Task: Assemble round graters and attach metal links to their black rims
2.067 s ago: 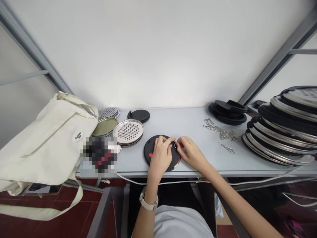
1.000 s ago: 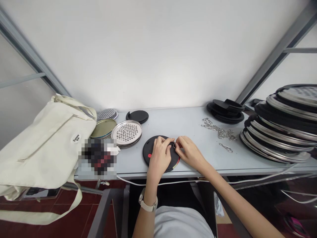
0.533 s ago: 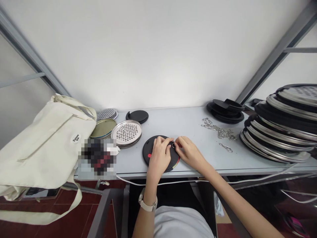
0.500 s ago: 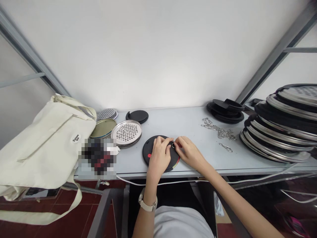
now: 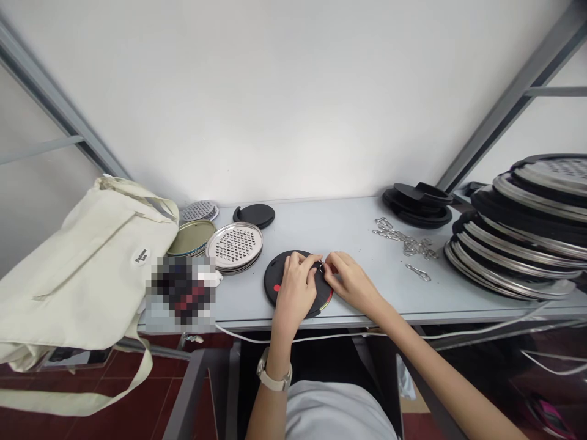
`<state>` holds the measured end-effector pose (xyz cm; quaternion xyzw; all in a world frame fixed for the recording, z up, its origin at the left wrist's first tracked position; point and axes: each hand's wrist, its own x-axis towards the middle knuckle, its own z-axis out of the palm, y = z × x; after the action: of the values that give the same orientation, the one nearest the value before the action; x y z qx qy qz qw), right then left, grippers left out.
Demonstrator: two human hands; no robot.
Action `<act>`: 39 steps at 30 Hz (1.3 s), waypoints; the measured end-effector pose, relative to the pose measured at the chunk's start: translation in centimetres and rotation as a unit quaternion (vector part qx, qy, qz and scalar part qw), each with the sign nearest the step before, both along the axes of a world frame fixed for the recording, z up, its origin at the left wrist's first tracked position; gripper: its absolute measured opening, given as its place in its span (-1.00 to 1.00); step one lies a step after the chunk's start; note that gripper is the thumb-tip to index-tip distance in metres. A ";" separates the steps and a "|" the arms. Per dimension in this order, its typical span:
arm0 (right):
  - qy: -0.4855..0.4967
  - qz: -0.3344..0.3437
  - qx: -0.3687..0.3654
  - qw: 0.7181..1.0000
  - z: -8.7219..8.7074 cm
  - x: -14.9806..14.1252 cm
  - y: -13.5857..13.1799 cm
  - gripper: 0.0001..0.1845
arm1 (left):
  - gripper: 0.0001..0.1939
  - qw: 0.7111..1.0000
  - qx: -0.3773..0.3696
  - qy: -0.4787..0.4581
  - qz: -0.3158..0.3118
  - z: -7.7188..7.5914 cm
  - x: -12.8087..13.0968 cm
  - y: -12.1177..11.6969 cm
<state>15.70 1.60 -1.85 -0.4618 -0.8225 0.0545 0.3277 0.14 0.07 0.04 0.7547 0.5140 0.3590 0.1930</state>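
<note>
A stack of black round discs (image 5: 276,280) with coloured edges and a red dot lies near the front edge of the grey table (image 5: 339,235). My left hand (image 5: 296,292) rests on top of the stack, fingers curled, pinching at its far right rim. My right hand (image 5: 351,282) meets it there, fingers pinched together on a small metal ring (image 5: 322,267) at the discs' edge. A watch sits on my left wrist.
Perforated metal discs (image 5: 234,244) and a gold-rimmed disc (image 5: 192,236) sit left. A cream tote bag (image 5: 77,269) lies at far left. Loose metal clips (image 5: 406,243) lie right of centre, before a black disc pile (image 5: 419,205) and a tall stack of metal-rimmed discs (image 5: 523,235).
Both hands stay at the disc's far right rim with only slight finger movement. The view has shifted a little.
</note>
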 end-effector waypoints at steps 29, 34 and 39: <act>0.008 0.001 -0.011 1.000 -0.1 0.1 0.1 -0.85 | -0.64 1.000 -0.002 0.001 -0.007 0.0 0.0 0.1; 0.001 -0.010 0.003 1.000 -0.1 0.1 0.1 -0.84 | -0.63 1.000 -0.002 -0.004 -0.006 -0.1 0.0 0.0; -0.003 -0.014 0.004 1.000 0.0 0.0 0.1 -0.84 | -0.62 1.000 -0.006 -0.008 -0.008 -0.1 0.0 0.1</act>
<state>15.73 1.68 -1.87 -0.4722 -0.8172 0.0451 0.3274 0.13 0.16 -0.09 0.7545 0.5087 0.3606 0.2048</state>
